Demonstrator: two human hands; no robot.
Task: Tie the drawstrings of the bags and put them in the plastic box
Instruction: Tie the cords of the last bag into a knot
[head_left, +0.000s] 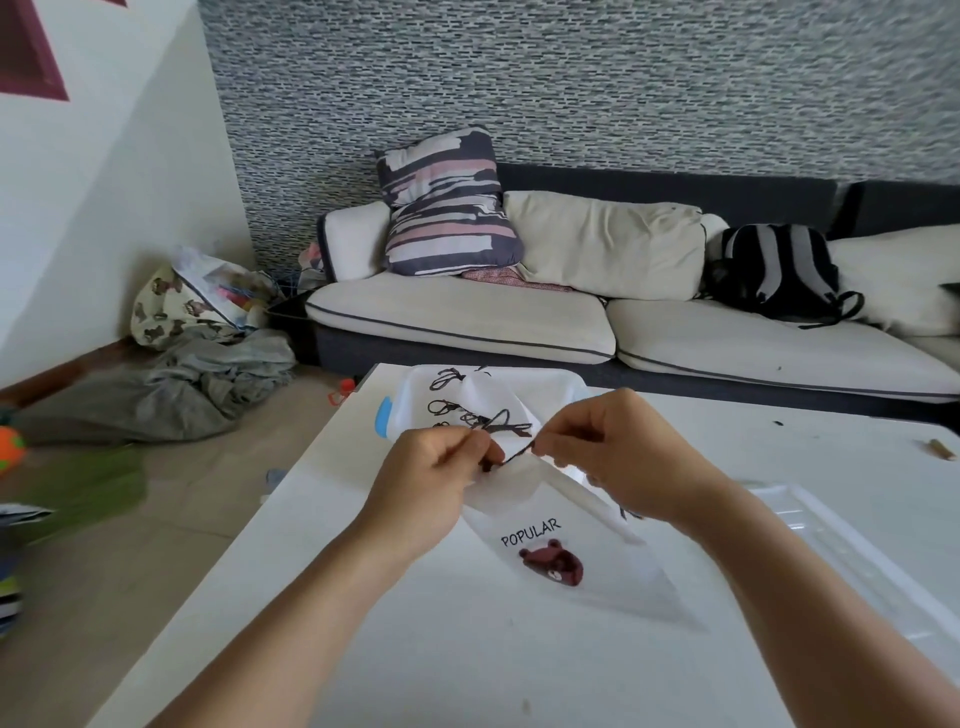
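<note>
A white drawstring bag (571, 566) printed with "POPULAR" and a brown bear lies on the white table (467, 665), its mouth lifted toward me. My left hand (426, 483) and my right hand (618, 457) each pinch an end of its dark drawstring (519, 451), stretched short between them above the bag's mouth. Just behind my hands stands the white plastic box (410, 387) with a blue handle (384, 418). It holds other white bags with tied dark strings (467, 408).
The box's clear lid (852, 556) lies on the table at the right. A small brown object (941, 450) sits near the far right edge. Beyond the table are a sofa (623, 322) with cushions and a backpack (779, 273), and clothes (171, 384) on the floor at left.
</note>
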